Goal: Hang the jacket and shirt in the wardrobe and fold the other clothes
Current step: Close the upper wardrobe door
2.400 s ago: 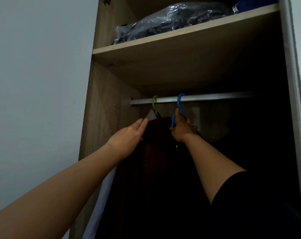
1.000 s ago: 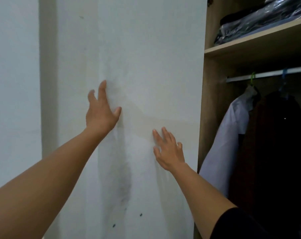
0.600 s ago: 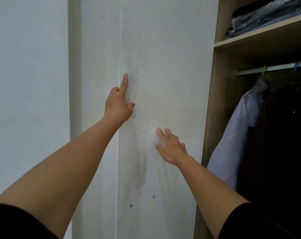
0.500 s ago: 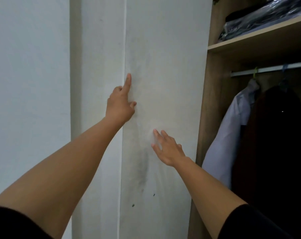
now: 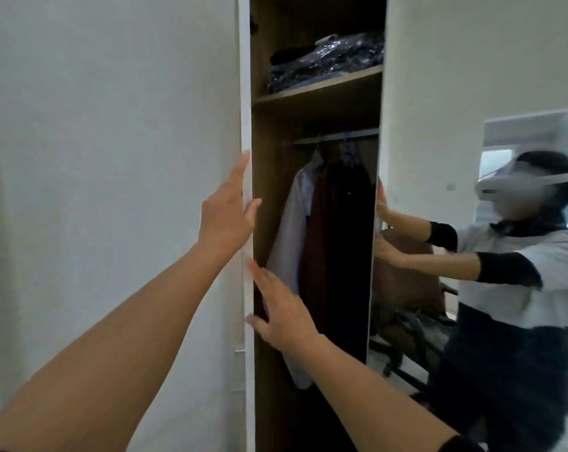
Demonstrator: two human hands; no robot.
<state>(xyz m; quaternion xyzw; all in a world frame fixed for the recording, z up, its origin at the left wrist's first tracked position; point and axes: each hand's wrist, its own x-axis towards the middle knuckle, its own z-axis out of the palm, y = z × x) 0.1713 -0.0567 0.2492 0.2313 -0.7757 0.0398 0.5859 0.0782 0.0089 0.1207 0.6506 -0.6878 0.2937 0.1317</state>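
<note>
While hung on rail, shirt white, jacket dark.

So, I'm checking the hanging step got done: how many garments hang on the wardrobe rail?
2. A white shirt hangs at the rail's left end, and a dark jacket hangs just to its right. The sliding door covers the rail's right part, so more may be hidden.

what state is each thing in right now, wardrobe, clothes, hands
wardrobe door: partly open, gap shows the inside
white shirt: hanging on the rail
dark jacket: hanging beside the shirt
left hand: fingers straight, on the door's edge
right hand: fingers straight, at the door's edge
bagged clothes: lying on the top shelf
</note>
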